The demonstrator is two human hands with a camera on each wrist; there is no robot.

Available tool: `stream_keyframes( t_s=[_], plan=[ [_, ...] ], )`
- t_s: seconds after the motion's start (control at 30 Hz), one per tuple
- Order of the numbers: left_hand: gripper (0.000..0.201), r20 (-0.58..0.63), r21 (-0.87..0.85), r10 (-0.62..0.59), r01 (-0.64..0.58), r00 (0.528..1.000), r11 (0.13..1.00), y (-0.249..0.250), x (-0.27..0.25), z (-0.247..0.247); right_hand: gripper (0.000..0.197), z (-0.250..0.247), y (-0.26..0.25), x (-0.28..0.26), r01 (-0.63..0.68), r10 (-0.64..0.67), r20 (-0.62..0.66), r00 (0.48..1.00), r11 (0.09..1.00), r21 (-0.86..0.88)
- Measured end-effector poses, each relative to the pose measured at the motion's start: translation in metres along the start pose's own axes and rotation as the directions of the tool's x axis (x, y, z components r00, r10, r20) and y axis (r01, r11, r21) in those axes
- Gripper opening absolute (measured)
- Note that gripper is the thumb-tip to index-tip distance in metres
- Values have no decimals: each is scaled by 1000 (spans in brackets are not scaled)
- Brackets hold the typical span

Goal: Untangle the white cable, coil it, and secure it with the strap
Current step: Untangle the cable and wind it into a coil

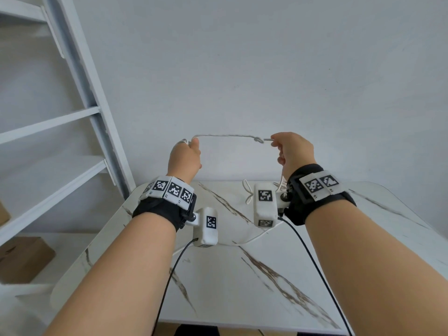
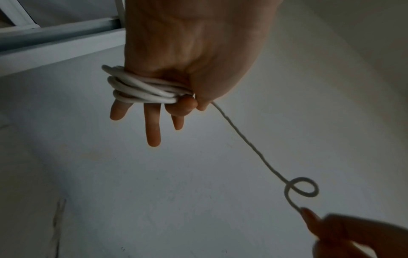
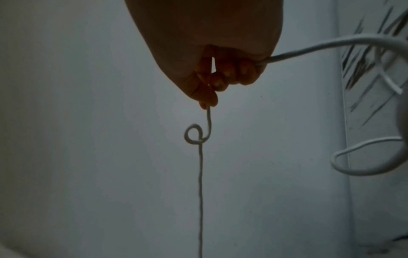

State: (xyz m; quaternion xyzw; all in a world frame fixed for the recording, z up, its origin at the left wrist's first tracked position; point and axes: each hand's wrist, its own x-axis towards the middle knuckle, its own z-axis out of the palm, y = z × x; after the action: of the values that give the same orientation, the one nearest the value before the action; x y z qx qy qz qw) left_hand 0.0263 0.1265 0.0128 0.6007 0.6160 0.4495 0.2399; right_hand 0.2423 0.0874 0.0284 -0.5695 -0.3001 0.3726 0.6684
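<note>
Both hands are raised above the table. Several turns of smooth white cable (image 2: 141, 87) are wound round the fingers of my left hand (image 1: 185, 156), whose thumb and index finger pinch the turns together with a thinner, fuzzy white cord (image 2: 243, 139). The cord (image 1: 225, 135) runs level to my right hand (image 1: 293, 151), with a small loose knot loop (image 1: 259, 140) close to that hand. My right thumb and index finger pinch the cord just past the loop (image 3: 194, 134). A length of the thicker cable (image 3: 320, 45) leaves the right hand's curled fingers and hangs to the table.
The marble-patterned table (image 1: 242, 287) lies below the hands, with loose cable loops (image 1: 247, 192) on it near the far edge. White shelving (image 1: 80, 117) stands to the left, a plain wall behind. Black wrist-camera leads (image 1: 312, 263) trail over the table.
</note>
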Motion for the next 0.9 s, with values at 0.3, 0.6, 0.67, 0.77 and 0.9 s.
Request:
stream_keyframes(
  t_s=[0.3, 0.6, 0.67, 0.77, 0.9],
  plan=[
    [53, 12, -137, -100, 101, 995, 985, -4, 2, -1, 15, -18, 11, 10, -30, 30, -1, 1000, 998, 60],
    [57, 174, -64, -155, 169, 972, 984, -6, 3, 4, 6, -7, 29, 2, 329, -287, 162, 944, 845, -421],
    [58, 241, -29, -200, 213, 950, 977, -6, 0, 6, 6, -4, 29, 1, 364, -309, 197, 930, 834, -415],
    [57, 361, -1, -207, 222, 909, 975, -4, -7, 8, 30, 3, 28, 2, 320, -262, 194, 945, 859, -400],
    [54, 543, -43, -168, 227, 823, 973, 2, -11, 10, 36, 11, 26, 5, 272, -235, 136, 962, 825, -495]
  ],
)
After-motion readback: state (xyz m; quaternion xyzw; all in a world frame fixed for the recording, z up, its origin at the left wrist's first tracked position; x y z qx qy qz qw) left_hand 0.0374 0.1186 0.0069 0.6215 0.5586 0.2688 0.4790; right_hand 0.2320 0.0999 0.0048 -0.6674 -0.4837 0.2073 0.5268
